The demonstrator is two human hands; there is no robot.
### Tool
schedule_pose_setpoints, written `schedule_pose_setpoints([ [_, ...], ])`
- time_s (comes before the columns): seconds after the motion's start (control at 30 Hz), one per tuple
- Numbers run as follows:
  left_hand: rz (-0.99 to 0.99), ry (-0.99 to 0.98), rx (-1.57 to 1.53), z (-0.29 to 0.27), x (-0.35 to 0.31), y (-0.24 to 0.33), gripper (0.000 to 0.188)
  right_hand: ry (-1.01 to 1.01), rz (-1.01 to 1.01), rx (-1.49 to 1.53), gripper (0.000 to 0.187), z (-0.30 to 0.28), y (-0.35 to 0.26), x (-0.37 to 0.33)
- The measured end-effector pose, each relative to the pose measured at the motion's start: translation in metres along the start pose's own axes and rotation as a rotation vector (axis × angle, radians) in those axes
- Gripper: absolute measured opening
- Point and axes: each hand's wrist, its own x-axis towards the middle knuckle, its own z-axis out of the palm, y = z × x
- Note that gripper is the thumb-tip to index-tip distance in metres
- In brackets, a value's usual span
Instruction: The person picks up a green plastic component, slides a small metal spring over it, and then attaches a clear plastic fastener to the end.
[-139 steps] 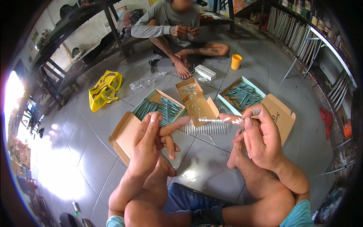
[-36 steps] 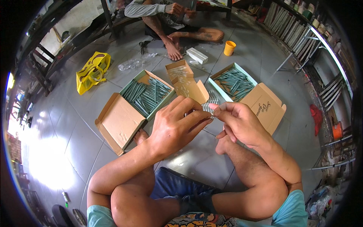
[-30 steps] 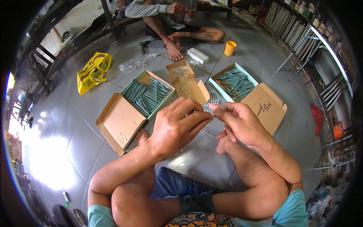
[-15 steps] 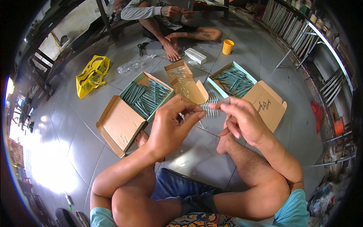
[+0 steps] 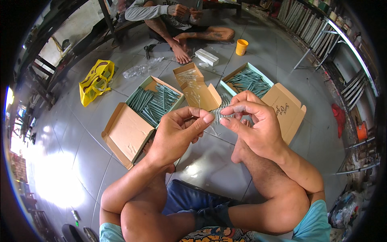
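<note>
My left hand [image 5: 181,131] is raised over the floor in front of me, thumb and forefinger pinched. Close to its right, my right hand [image 5: 258,123] has thumb and fingertips drawn together. A small gap separates the fingertips; whatever they hold is too small to make out. Beyond my left hand lies an open box [image 5: 179,101] filled with slim dark green pen-like sticks [image 5: 149,103]. A second open box [image 5: 258,69] of such sticks [image 5: 250,80] is beyond my right hand. Between them stands a small brown carton [image 5: 209,97] with thin clear pieces. Shiny small pieces [image 5: 219,117] lie partly hidden behind my fingers.
A yellow bag [image 5: 94,82] and crumpled clear plastic [image 5: 141,68] lie far left. A white box [image 5: 207,57] and an orange cup [image 5: 241,47] are farther back, near a seated person [image 5: 173,24] working with both hands. Metal-legged shelving [image 5: 318,48] lines the right.
My right hand has turned, its fingers curling in to meet the thumb. My left fingers have tightened into a pinch, slightly lower. The person opposite keeps both hands raised together.
</note>
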Motion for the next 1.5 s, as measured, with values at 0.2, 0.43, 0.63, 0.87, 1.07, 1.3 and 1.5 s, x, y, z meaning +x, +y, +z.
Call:
schedule_pose_setpoints([
  [0.2, 0.005, -0.006, 0.000, 0.001, 0.000, -0.002, 0.029, 0.031, 0.017, -0.017, 0.018, 0.006, -0.001, 0.001],
  [0.43, -0.005, -0.014, -0.011, 0.001, -0.001, 0.001, 0.029, -0.005, 0.056, 0.039, 0.015, 0.006, -0.003, 0.001],
  [0.63, -0.008, -0.017, -0.003, 0.002, 0.000, 0.000, 0.028, 0.027, 0.019, 0.102, 0.010, 0.010, 0.005, 0.000],
  [0.87, -0.054, 0.118, 0.006, -0.002, 0.003, -0.006, 0.030, 0.076, 0.072, 0.139, 0.012, 0.014, 0.011, 0.000],
  [1.07, 0.118, 0.250, 0.101, -0.016, 0.012, -0.021, 0.028, 0.101, 0.149, 0.359, 0.008, 0.006, 0.003, 0.004],
  [1.3, 0.422, 0.077, 0.487, -0.029, 0.017, -0.033, 0.041, 0.083, 0.128, 0.414, 0.017, -0.010, -0.020, 0.008],
  [1.5, 0.338, 0.009, 0.494, -0.017, 0.013, -0.019, 0.052, 0.045, 0.143, 0.359, 0.022, -0.019, -0.032, 0.009],
])
